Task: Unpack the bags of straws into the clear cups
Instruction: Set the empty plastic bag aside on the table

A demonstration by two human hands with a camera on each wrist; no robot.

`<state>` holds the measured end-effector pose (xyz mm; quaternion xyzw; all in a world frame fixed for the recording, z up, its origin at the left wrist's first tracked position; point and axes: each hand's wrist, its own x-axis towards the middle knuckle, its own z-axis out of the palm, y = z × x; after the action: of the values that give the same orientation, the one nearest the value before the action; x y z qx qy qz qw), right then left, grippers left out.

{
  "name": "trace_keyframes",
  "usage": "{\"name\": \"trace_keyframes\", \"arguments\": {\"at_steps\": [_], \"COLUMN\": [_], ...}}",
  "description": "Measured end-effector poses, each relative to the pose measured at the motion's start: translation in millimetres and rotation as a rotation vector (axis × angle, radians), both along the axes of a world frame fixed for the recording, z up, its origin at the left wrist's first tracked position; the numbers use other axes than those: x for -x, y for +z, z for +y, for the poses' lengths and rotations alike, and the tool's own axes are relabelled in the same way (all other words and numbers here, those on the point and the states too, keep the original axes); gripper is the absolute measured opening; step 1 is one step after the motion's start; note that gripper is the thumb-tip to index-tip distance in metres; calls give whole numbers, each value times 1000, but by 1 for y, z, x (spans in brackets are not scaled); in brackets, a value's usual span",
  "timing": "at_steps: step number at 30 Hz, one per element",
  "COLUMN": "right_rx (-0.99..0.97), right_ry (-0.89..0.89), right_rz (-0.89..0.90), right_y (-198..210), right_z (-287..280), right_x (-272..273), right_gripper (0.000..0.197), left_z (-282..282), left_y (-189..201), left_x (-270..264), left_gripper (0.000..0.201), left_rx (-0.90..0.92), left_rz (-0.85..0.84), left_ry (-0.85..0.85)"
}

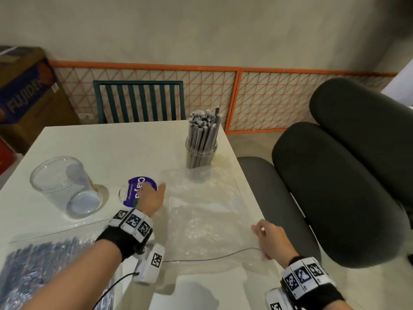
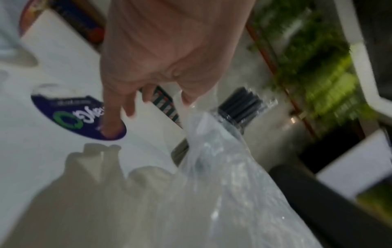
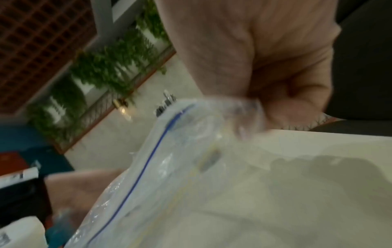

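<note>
A clear cup [image 1: 200,151] packed with dark grey straws [image 2: 240,107] stands at the table's far right. An empty clear cup [image 1: 64,186] stands at the left. An empty clear zip bag [image 1: 205,218] lies crumpled across the middle of the white table [image 1: 107,144]. My left hand [image 1: 152,194] reaches flat over a round purple label [image 1: 134,189]; its index fingertip [image 2: 111,129] presses on the label [image 2: 70,117] and the thumb touches the bag [image 2: 222,184]. My right hand [image 1: 264,233] grips the bag's zip edge [image 3: 169,167] in curled fingers [image 3: 282,107] near the table's right edge. A bag of glittery silver straws [image 1: 38,271] lies at the lower left.
A dark grey padded office chair [image 1: 335,186] stands close against the table's right side. A green slatted chair [image 1: 138,101] is behind the table, an orange mesh fence [image 1: 257,97] along the wall, and a cardboard box [image 1: 26,90] at the far left.
</note>
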<state>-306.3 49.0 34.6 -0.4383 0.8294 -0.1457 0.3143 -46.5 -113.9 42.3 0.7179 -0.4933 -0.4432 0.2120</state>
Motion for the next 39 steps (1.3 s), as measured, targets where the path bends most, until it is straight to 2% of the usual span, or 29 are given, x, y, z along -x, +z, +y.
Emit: {"name": "trace_keyframes", "arguments": {"at_steps": [2, 3, 5, 6, 7, 8, 9, 11, 13, 15, 19, 24, 26, 28, 29, 32, 35, 37, 39], "right_rx": [-120, -165, -156, -110, -46, 20, 63, 29, -122, -256, -395, -464, -490, -535, -551, -504, -289, -164, -131], "right_ry": [68, 115, 184, 221, 271, 347, 444, 617, 730, 804, 763, 774, 789, 805, 807, 807, 833, 853, 840], "right_rz": [103, 193, 365, 423, 451, 448, 423, 333, 286, 320, 392, 448, 467, 469, 466, 494, 506, 400, 217], "right_y": [-6, -5, 1, 6, 11, 11, 9, -6, -30, -52, -70, -60, -53, -41, -31, 7, 36, 42, 32], "right_z": [5, 6, 2, -2, -9, -17, -27, -47, -61, -68, -80, -89, -90, -92, -95, -102, -109, -115, -121], "right_x": [-1, -2, -6, -11, -17, -24, -31, -47, -59, -61, -46, -36, -37, -44, -48, -72, -109, -140, -175], "right_gripper": [22, 26, 36, 40, 46, 54, 66, 98, 123, 134, 136, 135, 134, 130, 125, 97, 59, 49, 49], "left_z": [10, 13, 22, 26, 29, 34, 37, 39, 42, 45, 53, 70, 71, 69, 68, 62, 54, 51, 53], "left_y": [-17, -25, -36, -42, -44, -41, -41, -50, -61, -75, -87, -91, -91, -86, -79, -46, -18, -14, -16], "left_x": [-2, -2, 3, 6, 9, 13, 16, 16, 15, 12, 7, -1, -5, -7, -7, -15, -47, -84, -126], "left_gripper": [68, 67, 59, 55, 53, 55, 68, 108, 135, 143, 140, 130, 132, 133, 128, 95, 90, 73, 43], "left_rx": [277, 455, 756, 835, 840, 751, 587, 228, 91, 47, 58, 122, 110, 95, 107, 232, 444, 525, 560], "left_rz": [-329, -424, -523, -547, -556, -573, -619, -757, -797, -770, -738, -702, -695, -642, -589, -374, -223, -129, -126], "left_ry": [-100, -185, -376, -509, -668, -827, -975, -1152, -1199, -1202, -1245, -1217, -1212, -1195, -1172, -1021, -791, -585, -380]}}
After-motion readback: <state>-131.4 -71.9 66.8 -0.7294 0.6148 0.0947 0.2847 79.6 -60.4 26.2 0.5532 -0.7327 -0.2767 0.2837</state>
